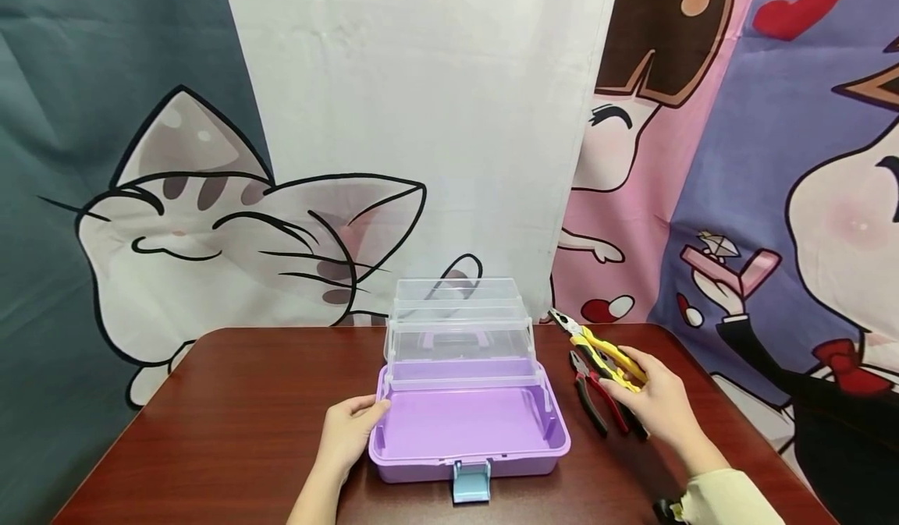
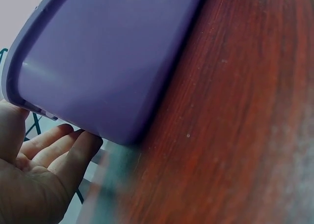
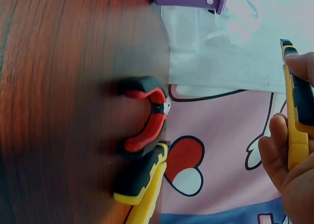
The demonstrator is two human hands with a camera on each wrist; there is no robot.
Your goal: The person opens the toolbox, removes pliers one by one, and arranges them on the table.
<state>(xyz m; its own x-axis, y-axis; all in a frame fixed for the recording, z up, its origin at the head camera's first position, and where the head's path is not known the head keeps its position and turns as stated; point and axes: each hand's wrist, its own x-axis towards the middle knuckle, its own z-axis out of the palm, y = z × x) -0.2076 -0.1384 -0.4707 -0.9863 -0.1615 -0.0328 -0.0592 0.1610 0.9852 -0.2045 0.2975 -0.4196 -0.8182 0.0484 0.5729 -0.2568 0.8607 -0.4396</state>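
Note:
A purple plastic toolbox (image 1: pixel 463 423) sits on the table with its clear lid (image 1: pixel 460 318) raised and its light blue latch (image 1: pixel 471 482) hanging down in front. My left hand (image 1: pixel 351 431) holds its left side, thumb at the rim and fingers against the outer wall (image 2: pixel 108 62). My right hand (image 1: pixel 659 400) grips yellow-and-black pliers (image 3: pixel 297 101) by the handles, above the table to the right of the box. Below them lie red-and-black pliers (image 3: pixel 158 123) and another yellow-and-black handled tool (image 3: pixel 142 180), partly hidden in the head view.
The brown wooden table (image 1: pixel 267 423) has its far edge just behind the toolbox. A printed cartoon curtain (image 1: pixel 421 119) hangs behind it. A dark strap-like item (image 1: pixel 667 511) shows at my right sleeve (image 1: pixel 730 498).

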